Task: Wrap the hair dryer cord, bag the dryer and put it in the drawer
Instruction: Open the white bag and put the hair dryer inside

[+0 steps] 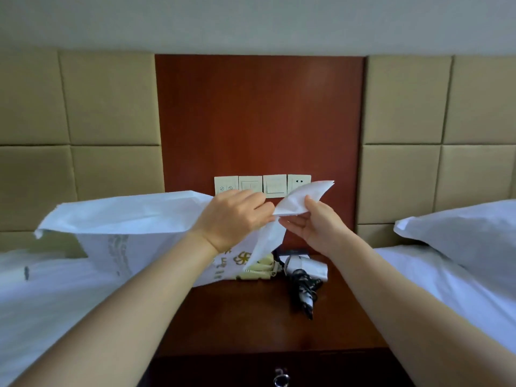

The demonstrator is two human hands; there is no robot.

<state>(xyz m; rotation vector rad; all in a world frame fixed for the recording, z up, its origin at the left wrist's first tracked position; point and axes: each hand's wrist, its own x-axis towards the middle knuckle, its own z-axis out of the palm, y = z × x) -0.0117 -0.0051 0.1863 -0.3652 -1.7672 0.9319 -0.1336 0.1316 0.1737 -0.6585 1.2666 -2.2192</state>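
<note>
Both hands are holding a white bag (125, 219) up above the nightstand top (245, 319). The bag is thin, matte and creased, with faint printed marks low on its side. The left hand (234, 216) is pinching one edge of the bag with curled fingers. Close beside it, the right hand (312, 227) is pinching a pointed flap of the bag between thumb and fingers. The rest of the bag is spreading out leftward over the white bed (42, 297).

The hair dryer (307, 268) is lying below the right hand, near the back edge of the glossy dark wood top, its black cord (305, 294) coiled round the handle, which is pointing toward the front edge. A cream telephone (261, 268) is sitting just left of it, partly behind the bag. The front half of the top is lying bare. The drawer (223, 370) below is closed, its metal knob (281, 377) showing.
</note>
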